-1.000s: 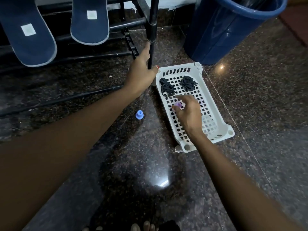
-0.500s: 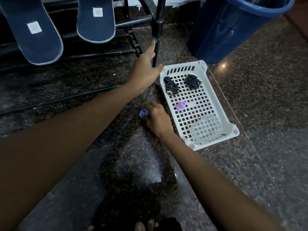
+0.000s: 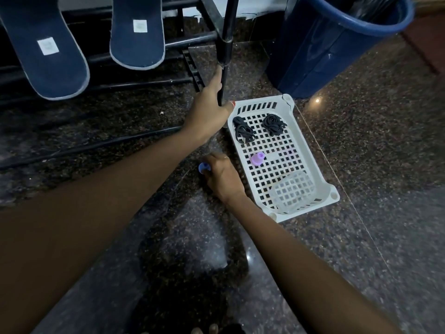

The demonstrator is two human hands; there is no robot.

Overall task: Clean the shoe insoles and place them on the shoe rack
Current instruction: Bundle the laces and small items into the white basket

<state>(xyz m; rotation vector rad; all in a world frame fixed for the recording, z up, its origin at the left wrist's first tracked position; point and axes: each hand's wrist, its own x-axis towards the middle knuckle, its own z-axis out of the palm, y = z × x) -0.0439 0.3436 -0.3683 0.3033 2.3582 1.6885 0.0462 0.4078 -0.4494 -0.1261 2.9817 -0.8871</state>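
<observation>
Gripping post [image 3: 225, 44] of rack [image 3: 187, 41] with left hand [image 3: 209, 109]: thumb on basket side, index finger stretched up along post, other fingers hidden behind it. Pinching blue cap [image 3: 203, 167] against floor [image 3: 361, 213] with right hand [image 3: 222, 177], fingers curled down over cap, thin ring on one finger. Hand just beside left wall of basket [image 3: 311, 150], outside it.

Lying tilted across rack bars, left of post: insole [image 3: 48, 44] and other insole [image 3: 137, 32], side by side, not touching. Both dark blue with pale edging and a white square label, lower ends hanging past front bar, above floor.

Sitting on floor right of post: white slotted basket, far corner near bucket [image 3: 325, 44]. Inside basket, at far end: two black lace bundles [image 3: 244, 132], apart from each other. Mid-basket: purple cap [image 3: 257, 159], upright. At near end: clear tub [image 3: 292, 191], against near wall.

Standing behind basket: dark blue bucket, contents too dark to tell. Showing at bottom edge: toes [image 3: 213, 328]. Glaring off polished speckled floor between arms: light reflections.
</observation>
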